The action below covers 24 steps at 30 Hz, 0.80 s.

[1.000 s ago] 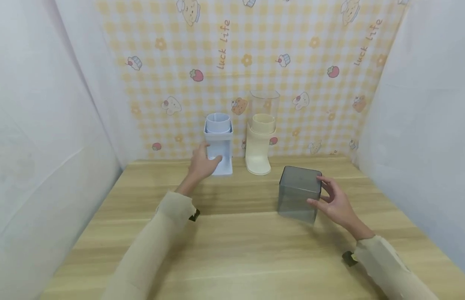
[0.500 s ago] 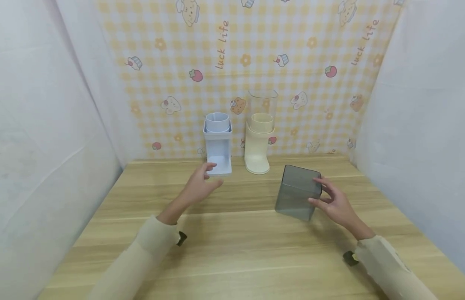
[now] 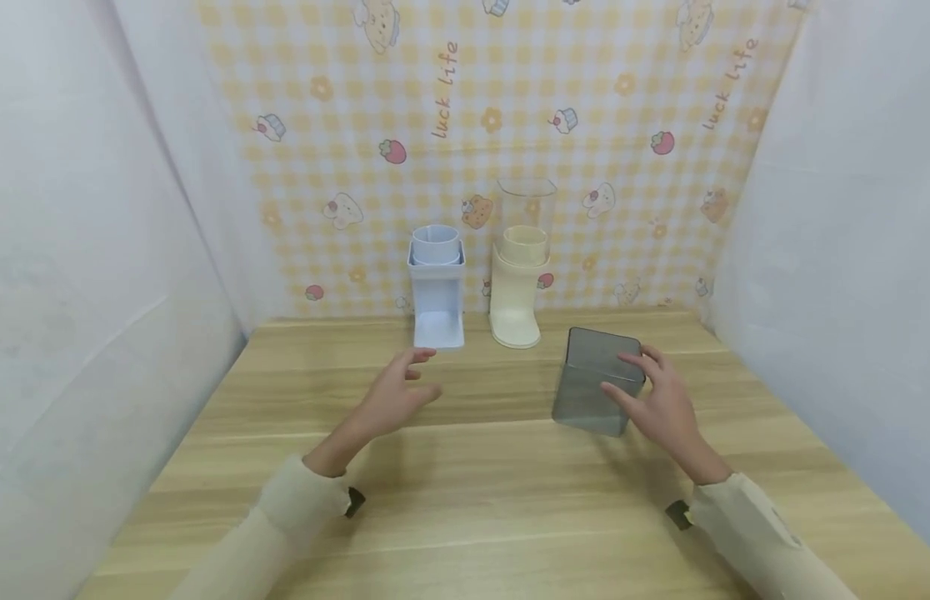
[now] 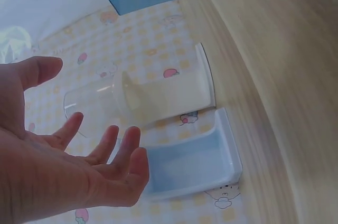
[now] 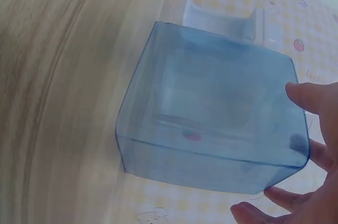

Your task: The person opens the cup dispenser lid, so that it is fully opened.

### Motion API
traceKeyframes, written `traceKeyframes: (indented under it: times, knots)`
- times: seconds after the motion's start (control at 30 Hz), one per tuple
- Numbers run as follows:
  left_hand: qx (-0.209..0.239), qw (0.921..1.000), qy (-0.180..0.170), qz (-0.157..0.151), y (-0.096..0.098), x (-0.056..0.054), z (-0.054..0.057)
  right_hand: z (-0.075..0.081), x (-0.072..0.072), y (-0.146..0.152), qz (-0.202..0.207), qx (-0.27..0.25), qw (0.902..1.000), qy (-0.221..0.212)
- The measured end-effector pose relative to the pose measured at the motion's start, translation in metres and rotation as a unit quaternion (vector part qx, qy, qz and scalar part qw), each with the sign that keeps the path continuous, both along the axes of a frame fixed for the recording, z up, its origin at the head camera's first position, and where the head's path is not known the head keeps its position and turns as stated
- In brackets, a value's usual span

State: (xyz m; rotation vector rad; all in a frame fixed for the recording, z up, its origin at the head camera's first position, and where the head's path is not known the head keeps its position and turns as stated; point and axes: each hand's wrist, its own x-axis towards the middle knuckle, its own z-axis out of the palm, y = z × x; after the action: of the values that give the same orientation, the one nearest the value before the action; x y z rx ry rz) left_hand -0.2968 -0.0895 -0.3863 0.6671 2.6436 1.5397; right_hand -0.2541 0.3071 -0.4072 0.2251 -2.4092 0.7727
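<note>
A smoky translucent square box [image 3: 588,387] stands tilted on the wooden table [image 3: 465,500], right of centre. My right hand [image 3: 655,398] grips it, fingers over its upper face and thumb on the near side. In the right wrist view the box [image 5: 211,123] looks bluish, with my fingertips [image 5: 311,100] at its right edge. My left hand [image 3: 400,392] hovers open over the table, holding nothing, a little in front of a pale blue dispenser base [image 3: 437,287]. The left wrist view shows that open palm [image 4: 79,174] near the blue base [image 4: 195,163].
A cream dispenser base [image 3: 516,296] with a clear container [image 3: 527,200] on top stands right of the blue one, by the checked backdrop [image 3: 622,125]. White cloth walls [image 3: 97,250] close both sides. The cream base [image 4: 169,94] also shows in the left wrist view.
My left hand has let go of the blue base and drawn back toward me. My right hand has tipped the box and slid its fingers over the upper face.
</note>
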Motion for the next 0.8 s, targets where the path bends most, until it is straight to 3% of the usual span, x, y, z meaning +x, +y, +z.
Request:
traceKeyframes:
  times: [0.2, 0.47, 0.8]
  knots:
    - [0.010, 0.9999, 0.007, -0.011, 0.001, 0.007, -0.003, -0.004, -0.004, 0.000, -0.019, 0.001, 0.9998, -0.001]
    - [0.015, 0.9996, -0.010, -0.024, 0.004, 0.009, -0.008, -0.004, -0.017, 0.004, -0.012, -0.002, 0.9999, -0.008]
    - [0.023, 0.9993, -0.005, -0.030, 0.014, 0.014, -0.004, -0.003, -0.037, 0.008, -0.019, 0.009, 0.9998, 0.000]
